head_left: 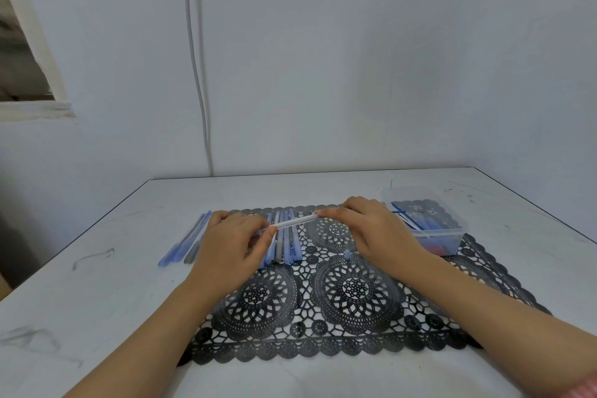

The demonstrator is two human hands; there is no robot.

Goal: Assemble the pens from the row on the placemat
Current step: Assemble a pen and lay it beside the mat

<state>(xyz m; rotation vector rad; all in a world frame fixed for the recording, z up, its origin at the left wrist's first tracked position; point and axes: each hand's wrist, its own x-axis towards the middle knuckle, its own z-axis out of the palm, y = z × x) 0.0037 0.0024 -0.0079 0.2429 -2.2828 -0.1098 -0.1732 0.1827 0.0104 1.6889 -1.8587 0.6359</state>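
Two forearms stretch palm-down over the black placemat (pixel 355 317), the left hand (pixel 231 242) pinching a clear pen (pixel 295 222) at its nine-o'clock end and the right hand (pixel 371 229) pinching its three-o'clock end, just above the row of blue pens (pixel 286 247) at the mat's eleven o'clock.

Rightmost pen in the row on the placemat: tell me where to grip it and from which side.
Grip the rightmost pen at its near end, from the right. Other pens crowd its left side, bare placemat lies on its right, and the clear barrel held between left hand and right hand crosses its far half.
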